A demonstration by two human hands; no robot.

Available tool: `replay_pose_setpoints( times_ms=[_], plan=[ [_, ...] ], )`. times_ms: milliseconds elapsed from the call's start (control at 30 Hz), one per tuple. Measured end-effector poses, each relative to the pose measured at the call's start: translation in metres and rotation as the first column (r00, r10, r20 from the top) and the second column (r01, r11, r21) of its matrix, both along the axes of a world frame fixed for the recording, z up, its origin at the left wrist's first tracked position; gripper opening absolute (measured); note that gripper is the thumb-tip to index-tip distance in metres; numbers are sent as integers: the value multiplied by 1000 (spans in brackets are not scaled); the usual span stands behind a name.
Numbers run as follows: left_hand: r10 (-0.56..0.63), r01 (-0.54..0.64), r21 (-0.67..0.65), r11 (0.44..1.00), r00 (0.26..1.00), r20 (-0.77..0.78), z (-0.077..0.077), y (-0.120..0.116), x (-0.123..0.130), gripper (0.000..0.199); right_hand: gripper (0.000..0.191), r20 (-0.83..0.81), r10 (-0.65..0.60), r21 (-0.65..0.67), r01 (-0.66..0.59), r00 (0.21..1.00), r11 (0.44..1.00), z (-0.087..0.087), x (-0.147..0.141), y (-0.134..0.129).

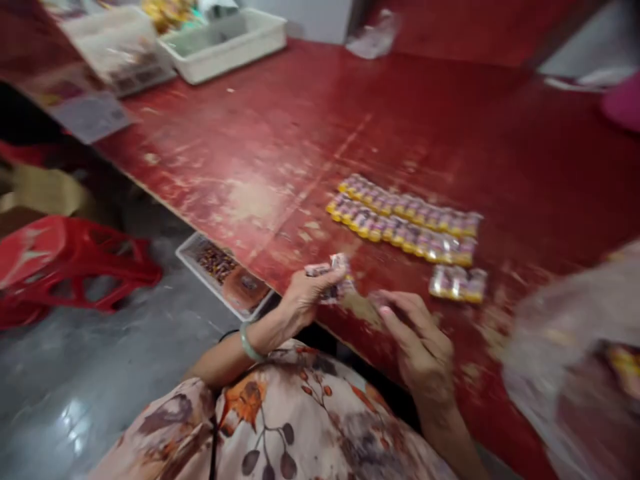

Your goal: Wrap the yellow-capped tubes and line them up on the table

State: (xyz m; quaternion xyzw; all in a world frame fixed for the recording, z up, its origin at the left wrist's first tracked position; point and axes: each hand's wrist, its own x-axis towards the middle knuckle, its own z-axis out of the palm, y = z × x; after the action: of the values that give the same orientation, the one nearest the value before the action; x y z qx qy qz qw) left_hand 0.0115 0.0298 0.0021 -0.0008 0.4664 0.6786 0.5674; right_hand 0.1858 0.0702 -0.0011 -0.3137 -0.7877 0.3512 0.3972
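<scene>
My left hand (306, 293), with a pale green bangle at the wrist, grips several small wrapped packets (340, 275) over the table's front edge. To its right, my right hand (417, 333) has its thumb and fingertips close together around a small blurred item (379, 300) that I cannot make out. Beyond my hands, two long rows of small purple and yellow wrapped packets (400, 230) lie side by side on the red table (240, 153). A short row of a few more packets (457, 283) lies nearer, above my right hand.
White trays (230, 57) stand at the back left. Below the table's left edge is a tray of small items (217, 270), with a red stool (65, 260) farther left. A clear plastic bag (540, 353) bulges at the right. Another crumpled bag (375, 37) lies at the back.
</scene>
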Motion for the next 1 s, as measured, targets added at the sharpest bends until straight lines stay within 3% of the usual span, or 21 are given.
replay_pose_setpoints(
  times_ms=[100, 267, 467, 667, 800, 1000],
  plan=[
    [-22, 22, 24, 999, 1000, -13, -5, 5, 4, 38, 23, 12, -26, -22, 26, 1000, 999, -2, 6, -6],
    [-88, 88, 44, 995, 996, -18, -1, 6, 18, 39, 32, 38, -34, 250, 23, 999, 968, 2, 9, -9],
    [-82, 82, 45, 996, 996, 14, 7, 6, 26, 36, 41, 63, -107, 565, 53, 992, 823, -6, 2, -7],
    [-104, 107, 58, 993, 993, -59, 1, 0, 29, 35, 44, -17, -250, 587, 212, 968, 781, -13, -5, -17],
    [-85, 96, 91, 991, 990, -109, -3, -1, 27, 33, 49, 30, -224, 666, 147, 974, 731, -15, -5, -18],
    [-214, 223, 96, 970, 972, -96, -10, -4, 23, 29, 47, 50, -224, 651, 139, 973, 747, -17, -11, -13]
  ],
)
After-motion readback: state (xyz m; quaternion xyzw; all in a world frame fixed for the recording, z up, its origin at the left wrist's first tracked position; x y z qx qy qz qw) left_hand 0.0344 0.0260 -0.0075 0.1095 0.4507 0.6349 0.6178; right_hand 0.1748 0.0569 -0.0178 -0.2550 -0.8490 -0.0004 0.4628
